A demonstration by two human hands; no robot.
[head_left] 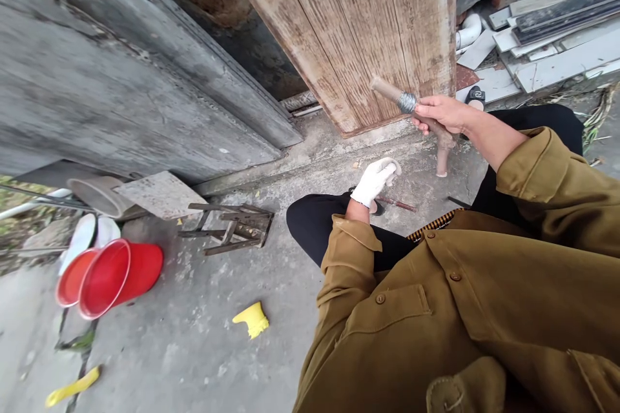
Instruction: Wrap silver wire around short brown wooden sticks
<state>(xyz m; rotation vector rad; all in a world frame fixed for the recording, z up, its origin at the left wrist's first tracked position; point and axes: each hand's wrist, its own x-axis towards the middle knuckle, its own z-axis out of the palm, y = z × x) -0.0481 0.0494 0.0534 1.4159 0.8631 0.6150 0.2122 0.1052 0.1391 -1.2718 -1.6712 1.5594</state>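
Note:
My right hand (443, 114), bare, is wrapped round a forked wooden stick (386, 87) held up in front of the planks. Silver wire (407, 102) is wound in a tight coil round the stick, just beyond my fingertips. A short stub of the stick points down below my palm. My left hand (376, 179), in a white glove, is lower and to the left, apart from the stick. Its fingers are curled in, and what they hold, if anything, is hidden. On the ground beside it lies a thin reddish-brown rod (398, 204).
A wooden plank panel (349, 32) stands ahead. To the left are a small wooden stool frame (237, 226), red buckets (143, 271) and a grey wall (97, 77). Yellow pieces (252, 319) lie on the concrete. Stacked tiles (571, 22) are at right.

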